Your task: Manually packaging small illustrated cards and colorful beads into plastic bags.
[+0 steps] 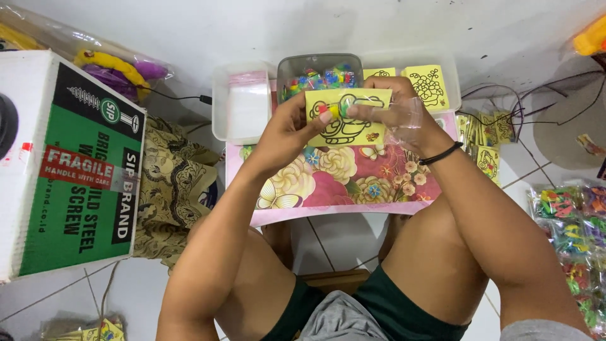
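Both hands pinch things: left hand (287, 129) grips my yellow card (347, 123), right hand (391, 117) a clear plastic sleeve (407, 120).

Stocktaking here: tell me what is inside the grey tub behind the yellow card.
The grey tub holds a heap of small bright pieces in red, blue, green and yellow. The yellow card and both hands, left hand and right hand, cover its front part.
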